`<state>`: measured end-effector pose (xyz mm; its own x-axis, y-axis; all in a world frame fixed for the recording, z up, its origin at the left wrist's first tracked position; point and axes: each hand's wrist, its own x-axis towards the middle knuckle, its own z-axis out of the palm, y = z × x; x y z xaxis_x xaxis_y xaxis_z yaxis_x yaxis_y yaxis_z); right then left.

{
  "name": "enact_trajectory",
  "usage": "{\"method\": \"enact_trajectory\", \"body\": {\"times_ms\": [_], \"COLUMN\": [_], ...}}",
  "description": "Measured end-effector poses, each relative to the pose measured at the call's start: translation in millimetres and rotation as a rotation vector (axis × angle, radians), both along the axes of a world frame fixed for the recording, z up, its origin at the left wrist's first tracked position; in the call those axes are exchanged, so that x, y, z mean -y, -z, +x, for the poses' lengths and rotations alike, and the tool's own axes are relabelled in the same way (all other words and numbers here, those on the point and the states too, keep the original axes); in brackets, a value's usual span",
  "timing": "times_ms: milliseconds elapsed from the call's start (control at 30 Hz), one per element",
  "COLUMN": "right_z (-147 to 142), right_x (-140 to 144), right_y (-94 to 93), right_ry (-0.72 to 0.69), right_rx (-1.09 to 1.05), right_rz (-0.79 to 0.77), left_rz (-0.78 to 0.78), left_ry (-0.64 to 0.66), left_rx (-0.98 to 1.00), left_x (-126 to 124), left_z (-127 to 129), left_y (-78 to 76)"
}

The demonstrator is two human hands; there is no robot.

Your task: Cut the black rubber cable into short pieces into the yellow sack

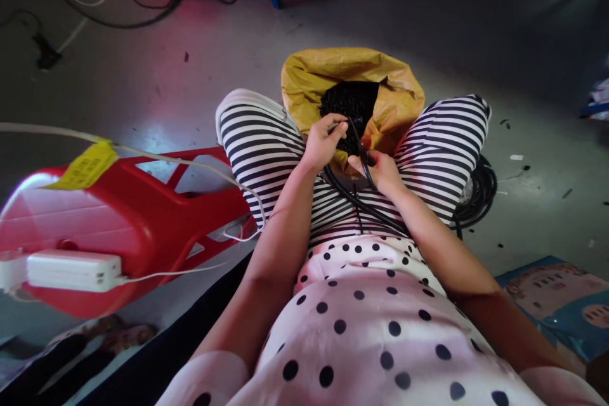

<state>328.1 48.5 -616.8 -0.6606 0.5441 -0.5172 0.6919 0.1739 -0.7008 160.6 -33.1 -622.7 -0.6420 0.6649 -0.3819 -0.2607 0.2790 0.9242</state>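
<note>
I sit with striped knees on either side of a yellow bag (304,79) holding several small black parts (349,101). My left hand (323,139) pinches a small black piece at the end of a black cable (361,200) just over the bag's mouth. My right hand (380,171) grips the same cable a little lower, close to my right knee. The cable runs back across my lap and down to a black coil (480,193) on the floor behind my right knee.
A red plastic stool (143,216) lies tipped at my left, with a white power adapter (71,269) and white cord on it. Loose cables (118,6) trail on the far floor. A printed blue box (561,304) sits at the right.
</note>
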Motion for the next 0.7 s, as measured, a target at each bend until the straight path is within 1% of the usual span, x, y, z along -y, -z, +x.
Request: {"method": "enact_trajectory", "body": {"times_ms": [167,300,367,433,533,633,700], "right_z": [-3.0,-6.4,-8.1,-11.0,-20.4,-34.1,-41.5], "right_x": [-1.8,-2.7,-4.0,-7.3,-17.7,-29.7,-33.5], "right_y": [0.3,-2.0,-3.3,-4.6,-6.4,-5.3,-1.0], "right_ry": [0.000,0.002,-0.020,-0.054,-0.129,-0.222,-0.257], "right_rx": [0.042,0.092,0.120,0.159,0.234,0.270,0.261], "right_rz": [-0.031,-0.074,-0.099,-0.125,-0.123,-0.094,-0.093], "left_rz": [0.024,0.016,0.013,0.010,0.008,0.014,0.012], "left_ry": [0.109,0.238,0.298,0.332,0.330,0.271,0.222], "left_rx": [-0.170,-0.259,-0.291,-0.315,-0.307,-0.241,-0.178], "left_x": [-0.3,1.6,3.1,4.1,4.1,2.5,0.7], "left_z": [1.6,2.0,1.2,-0.4,-4.1,-8.0,-9.0], "left_y": [12.0,23.3,25.9,26.5,27.5,32.9,39.3]}}
